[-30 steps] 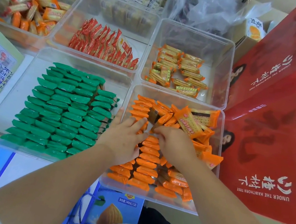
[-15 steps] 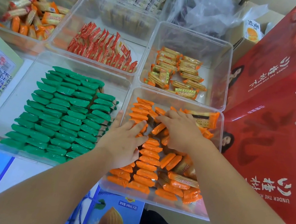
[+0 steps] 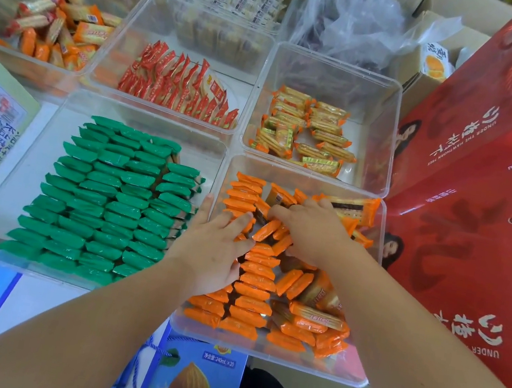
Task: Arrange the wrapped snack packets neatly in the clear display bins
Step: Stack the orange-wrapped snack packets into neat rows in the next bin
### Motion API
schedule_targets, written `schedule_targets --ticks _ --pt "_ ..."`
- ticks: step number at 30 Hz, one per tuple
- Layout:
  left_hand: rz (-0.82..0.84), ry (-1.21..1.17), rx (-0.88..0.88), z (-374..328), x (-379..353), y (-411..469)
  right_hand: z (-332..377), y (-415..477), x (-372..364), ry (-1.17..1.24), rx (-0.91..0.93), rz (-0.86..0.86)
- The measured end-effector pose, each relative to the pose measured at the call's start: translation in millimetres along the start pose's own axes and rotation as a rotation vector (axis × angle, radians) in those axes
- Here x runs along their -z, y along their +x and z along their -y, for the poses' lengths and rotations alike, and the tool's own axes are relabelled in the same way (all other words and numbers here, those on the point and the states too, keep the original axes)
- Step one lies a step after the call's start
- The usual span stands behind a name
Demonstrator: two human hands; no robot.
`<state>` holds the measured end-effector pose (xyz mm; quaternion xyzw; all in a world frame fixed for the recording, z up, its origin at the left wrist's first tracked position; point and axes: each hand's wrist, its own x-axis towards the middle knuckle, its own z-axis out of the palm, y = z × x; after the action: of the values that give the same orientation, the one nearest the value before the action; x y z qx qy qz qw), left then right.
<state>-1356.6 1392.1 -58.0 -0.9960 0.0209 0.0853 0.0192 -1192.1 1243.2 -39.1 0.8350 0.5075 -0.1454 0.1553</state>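
The near right clear bin (image 3: pixel 357 376) holds orange snack packets (image 3: pixel 253 293). They lie in tidy rows along its left side and in a loose heap on the right. My left hand (image 3: pixel 213 250) lies flat with straight fingers on the left rows, thumb by the bin's left wall. My right hand (image 3: pixel 315 232) is further back in the same bin. Its fingers curl down over a clump of loose orange packets (image 3: pixel 267 230) in the middle, and its thumb is hidden. The hands are nearly touching.
A clear bin of neatly rowed green packets (image 3: pixel 107 198) stands to the left. Behind are bins of red packets (image 3: pixel 177 89) and gold-orange packets (image 3: pixel 310 132). Red gift boxes (image 3: pixel 475 226) crowd the right side. A blue drink carton (image 3: pixel 197 374) lies under the front edge.
My right hand left the spot where both hands met and reached to the back middle of the bin, where it now curls over packets. My left hand has stayed on the left rows.
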Motion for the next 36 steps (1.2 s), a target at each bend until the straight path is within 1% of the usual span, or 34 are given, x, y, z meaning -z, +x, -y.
schedule_targets --ticks 4,8,14,18,21,23,24,26,28,29,31,33,36 --pt "0.007 -0.001 0.009 -0.2 0.4 0.9 9.5 -0.1 -7.8 -0.048 0.080 -0.035" --pt "0.011 -0.008 0.001 -0.2 0.7 -0.6 2.4 4.3 -5.7 0.023 0.020 -0.031" --pt "0.013 -0.001 0.004 -0.3 2.8 0.7 8.7 9.7 2.5 0.377 -0.182 -0.022" --pt "0.021 -0.003 0.009 -0.2 2.4 0.5 19.4 10.8 -0.5 0.604 -0.215 -0.011" --pt "0.023 -0.005 0.001 0.1 3.2 -0.2 20.8 9.1 -5.1 0.654 -0.251 0.001" --pt "0.016 -0.003 0.002 -0.4 3.7 -0.2 21.3 7.2 -9.3 0.731 -0.269 0.055" --pt "0.013 -0.002 0.004 -0.7 3.6 -0.1 21.7 6.8 -11.0 0.827 -0.292 0.076" --pt "0.015 -0.001 0.004 -0.4 2.8 0.0 22.4 7.2 -12.8 1.037 -0.390 0.066" --pt "0.017 -0.005 0.000 0.0 2.4 0.1 21.8 9.5 -15.3 1.137 -0.498 0.021" --pt "0.018 -0.008 -0.001 -0.1 2.5 0.2 22.0 10.2 -16.9 1.135 -0.534 0.004" --pt "0.017 -0.007 0.000 -0.4 3.0 0.3 23.9 10.6 -19.6 1.057 -0.572 -0.014" --pt "0.014 -0.001 0.003 -0.6 2.9 0.4 26.1 10.5 -21.6 0.979 -0.579 -0.021" --pt "0.015 -0.008 0.006 -1.0 2.7 0.3 28.0 10.1 -24.6 0.885 -0.552 0.021"
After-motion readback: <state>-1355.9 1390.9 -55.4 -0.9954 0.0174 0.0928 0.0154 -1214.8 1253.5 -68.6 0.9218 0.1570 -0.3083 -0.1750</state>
